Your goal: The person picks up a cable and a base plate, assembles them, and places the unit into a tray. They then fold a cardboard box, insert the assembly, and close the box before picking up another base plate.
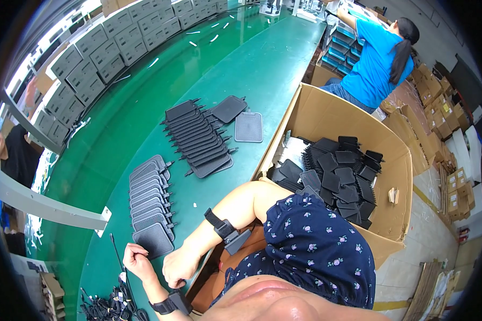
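Observation:
My left hand [137, 261] is closed, its curled fingertips beside the nearest black plate [153, 239] of an overlapping row on the green table. Whether it pinches anything is hidden. My right hand [178, 266] is just to its right, over the table's near edge. Its fingers are folded into a fist, and what they hold, if anything, does not show clearly. The row's plates are flat, rectangular and textured, with short tabs at the side. Farther off lies a second overlapping stack of black plates [198, 140], with a lone grey-faced plate [248, 127] to its right.
A large open cardboard box [393, 214] with many loose black plates stands at my right. Bundled black cables [112, 306] lie at the near left. A grey metal bracket [48, 200] crosses the left side. Grey boxes [93, 53] line the far side. A person in blue [367, 64] works beyond.

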`<state>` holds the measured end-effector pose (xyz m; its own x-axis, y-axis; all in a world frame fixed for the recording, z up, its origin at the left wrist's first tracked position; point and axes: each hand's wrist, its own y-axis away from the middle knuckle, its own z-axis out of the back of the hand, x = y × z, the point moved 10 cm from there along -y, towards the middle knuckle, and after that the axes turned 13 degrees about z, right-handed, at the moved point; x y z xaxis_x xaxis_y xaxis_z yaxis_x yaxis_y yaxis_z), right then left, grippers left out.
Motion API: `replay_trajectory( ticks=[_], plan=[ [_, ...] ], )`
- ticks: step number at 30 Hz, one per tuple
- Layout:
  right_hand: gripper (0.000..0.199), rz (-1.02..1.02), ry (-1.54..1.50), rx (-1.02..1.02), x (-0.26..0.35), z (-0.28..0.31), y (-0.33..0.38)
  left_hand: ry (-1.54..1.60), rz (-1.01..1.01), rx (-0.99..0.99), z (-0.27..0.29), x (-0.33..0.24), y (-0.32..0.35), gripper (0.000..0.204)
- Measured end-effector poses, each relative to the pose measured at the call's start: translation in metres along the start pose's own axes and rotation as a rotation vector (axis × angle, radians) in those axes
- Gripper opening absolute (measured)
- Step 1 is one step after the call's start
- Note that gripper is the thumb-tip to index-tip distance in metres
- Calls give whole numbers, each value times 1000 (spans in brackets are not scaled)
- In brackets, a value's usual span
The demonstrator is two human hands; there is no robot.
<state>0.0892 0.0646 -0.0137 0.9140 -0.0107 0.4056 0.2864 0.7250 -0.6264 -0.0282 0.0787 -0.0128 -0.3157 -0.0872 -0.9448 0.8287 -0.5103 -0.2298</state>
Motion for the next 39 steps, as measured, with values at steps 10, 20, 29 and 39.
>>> replay_trajectory(
  ticks=[10, 20, 29, 39],
  plan=[
    [4, 15, 4, -16, 1, 1, 0, -12, -10, -1, -1, -3, 0, 21],
    [4, 17, 8, -16, 0, 1, 0, -5, 3, 3, 0, 0, 0, 22],
    [3, 16, 9, -13, 1, 1, 1, -1, 3, 13, -2, 1, 0, 22],
    [3, 28, 21, -11, 1, 0, 0, -8, -14, 16, -1, 1, -1, 22]
  ],
)
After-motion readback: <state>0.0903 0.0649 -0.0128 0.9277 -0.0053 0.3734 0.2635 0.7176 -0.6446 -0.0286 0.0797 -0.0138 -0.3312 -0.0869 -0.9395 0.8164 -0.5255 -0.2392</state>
